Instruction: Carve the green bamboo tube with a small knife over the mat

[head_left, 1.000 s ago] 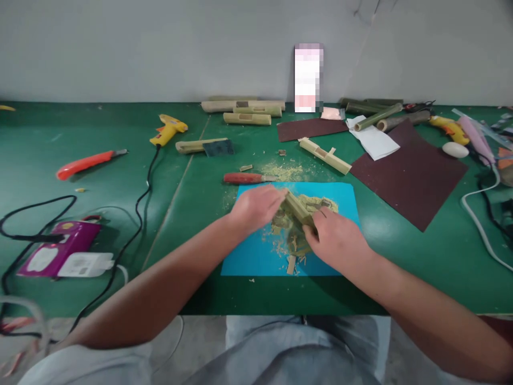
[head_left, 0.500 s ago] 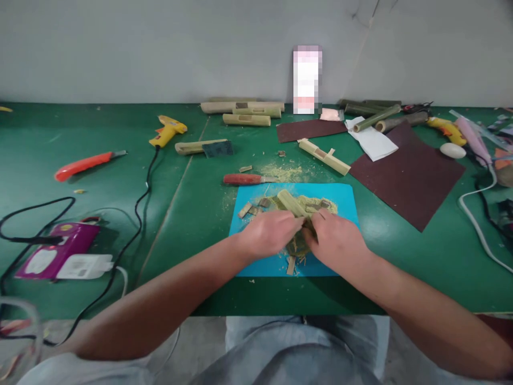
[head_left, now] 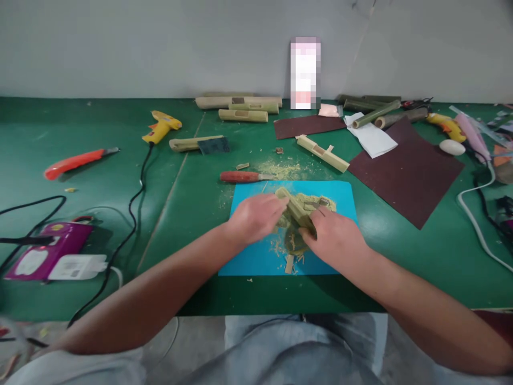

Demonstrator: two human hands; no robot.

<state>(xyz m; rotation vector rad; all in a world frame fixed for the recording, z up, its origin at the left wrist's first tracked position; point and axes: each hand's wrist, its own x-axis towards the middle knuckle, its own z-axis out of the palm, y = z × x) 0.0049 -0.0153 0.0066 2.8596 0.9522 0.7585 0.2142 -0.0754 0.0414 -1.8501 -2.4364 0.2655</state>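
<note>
A short pale green bamboo tube [head_left: 295,206] slants over the blue mat [head_left: 256,256]. My right hand [head_left: 339,232] is wrapped round its near right end. At its far left end, the closed fingers of my left hand [head_left: 258,216] pinch its side; the fingertips are partly hidden. Beneath my hands lie yellowish shavings [head_left: 278,246], a dark piece [head_left: 294,240] and a small wood chip [head_left: 289,263]. A red-handled chisel-like tool [head_left: 240,176] rests just beyond the mat's far left edge.
Beyond the mat lie cut bamboo tubes [head_left: 243,115], a notched bamboo piece [head_left: 323,153] and brown sheets [head_left: 412,176]. To the left are a yellow glue gun [head_left: 161,127], an orange utility knife [head_left: 76,164] and a purple power box [head_left: 52,248] with cords. A phone [head_left: 305,72] leans on the wall.
My left hand has shifted left and slightly away from me, along the bamboo tube to its far end. More of the tube now shows between my hands. The whole view has shifted slightly.
</note>
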